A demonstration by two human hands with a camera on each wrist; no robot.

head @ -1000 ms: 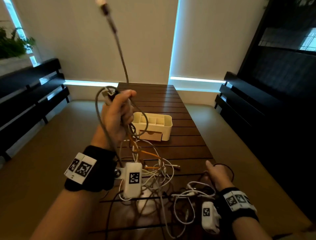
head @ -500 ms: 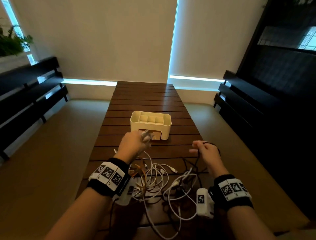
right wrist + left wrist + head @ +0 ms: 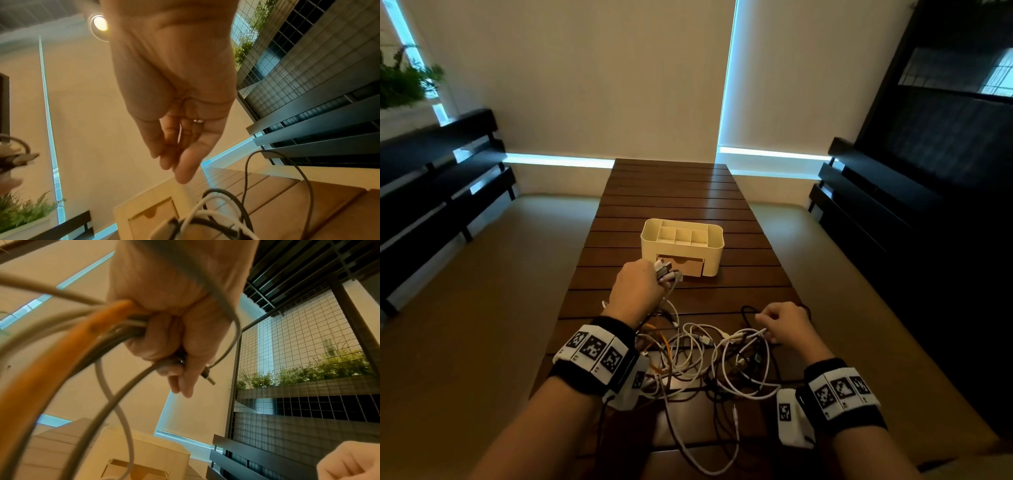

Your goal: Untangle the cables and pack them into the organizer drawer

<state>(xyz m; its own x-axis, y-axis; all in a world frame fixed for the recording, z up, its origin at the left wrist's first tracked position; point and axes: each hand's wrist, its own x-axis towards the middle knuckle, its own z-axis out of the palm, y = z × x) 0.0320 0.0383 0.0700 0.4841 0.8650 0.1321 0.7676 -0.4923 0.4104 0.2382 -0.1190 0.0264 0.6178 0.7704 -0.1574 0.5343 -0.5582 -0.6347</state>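
A tangle of white, orange, brown and black cables [image 3: 705,353] lies on the near end of the slatted wooden table [image 3: 674,192]. My left hand [image 3: 650,281] grips a bundle of cable ends, whose plugs [image 3: 666,270] stick out just in front of the cream organizer [image 3: 717,240] and its wooden drawer [image 3: 688,265]. In the left wrist view the fist [image 3: 179,369] closes round orange, grey and white cables [image 3: 115,331]. My right hand [image 3: 770,325] hovers over the tangle's right side; its fingers [image 3: 174,162] hang relaxed and hold nothing.
Dark benches run along both sides of the table, left [image 3: 441,192] and right [image 3: 876,212]. A planter with greenery [image 3: 404,82] sits at the far left. The table's far half beyond the organizer is bare wood.
My left hand has come down from head height, bringing the grey cable with it, to just in front of the organizer. My right hand has moved forward over the tangle.
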